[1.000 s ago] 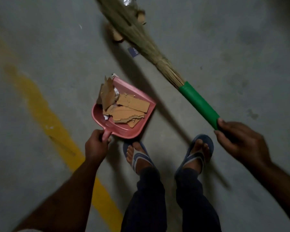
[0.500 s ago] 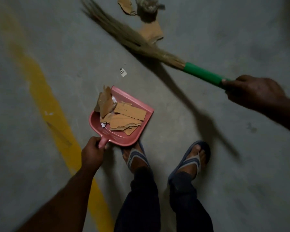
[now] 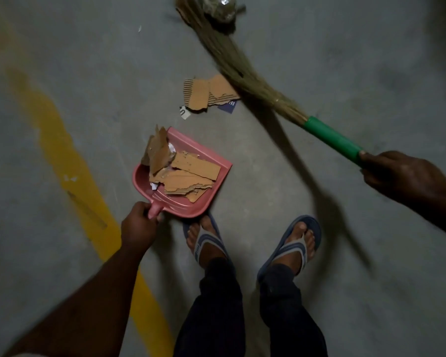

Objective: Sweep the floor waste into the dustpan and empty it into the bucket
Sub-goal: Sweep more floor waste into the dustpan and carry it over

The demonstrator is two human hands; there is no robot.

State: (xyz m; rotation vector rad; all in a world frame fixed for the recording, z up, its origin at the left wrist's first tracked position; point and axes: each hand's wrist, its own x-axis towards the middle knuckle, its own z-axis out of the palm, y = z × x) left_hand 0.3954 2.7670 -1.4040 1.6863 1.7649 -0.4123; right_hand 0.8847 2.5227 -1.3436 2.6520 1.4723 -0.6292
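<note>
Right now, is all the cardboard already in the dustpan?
No, a torn cardboard piece lies on the floor beyond the pink dustpan, beside the broom.

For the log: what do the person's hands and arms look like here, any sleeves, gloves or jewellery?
Both hands, left hand and right hand, are bare: no gloves, rings, watch or bands show. Both forearms are uncovered as far as the frame shows. A pale edge at the bottom left corner might be a sleeve; too little shows to tell.
</note>
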